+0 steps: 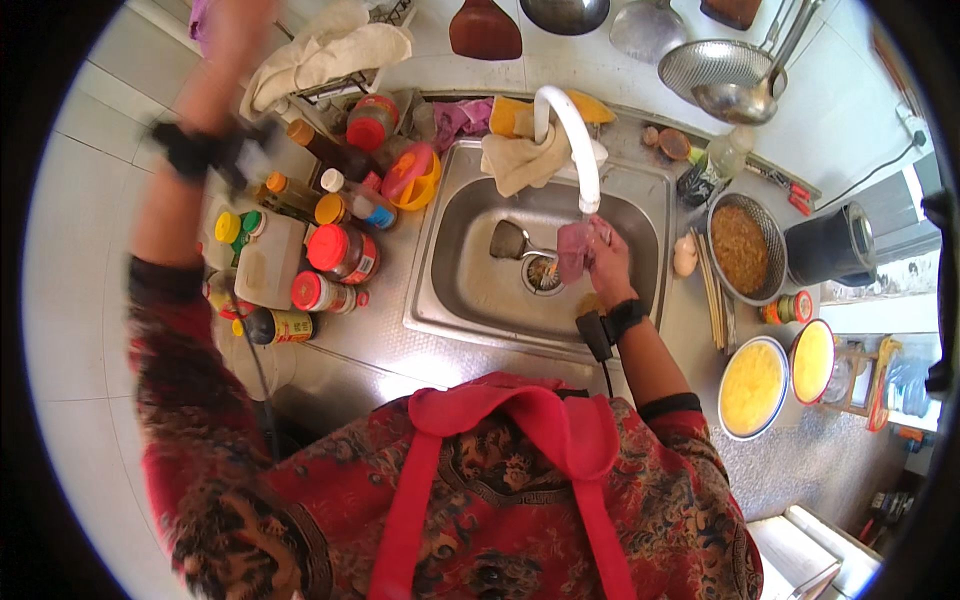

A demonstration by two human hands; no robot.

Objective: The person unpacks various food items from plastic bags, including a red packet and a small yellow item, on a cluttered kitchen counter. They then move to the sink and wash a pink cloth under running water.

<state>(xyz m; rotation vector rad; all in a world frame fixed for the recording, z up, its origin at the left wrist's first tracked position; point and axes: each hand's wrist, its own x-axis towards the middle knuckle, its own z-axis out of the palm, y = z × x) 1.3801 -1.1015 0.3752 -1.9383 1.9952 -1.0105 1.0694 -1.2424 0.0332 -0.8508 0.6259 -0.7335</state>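
Observation:
My right hand (609,259) is over the stainless steel sink (480,289), its fingers around a small pinkish-purple, partly translucent item (574,253), just below the white faucet's mouth (589,202). Whether that item is a cup or something else is unclear. Below it in the basin lies a metal spatula (511,241), its handle reaching towards the drain strainer (541,274), which has scraps in it. High at the upper left, my left hand (238,30) is raised, blurred and cut off by the frame's edge, near a rack draped with a beige cloth (330,60).
Bottles and red-lidded jars (334,247) crowd the counter left of the sink. On the right are eggs (685,255), chopsticks (708,289), a perforated metal bowl of brown food (739,247) and two bowls of yellow food (752,388). Ladles and a strainer (705,71) hang above.

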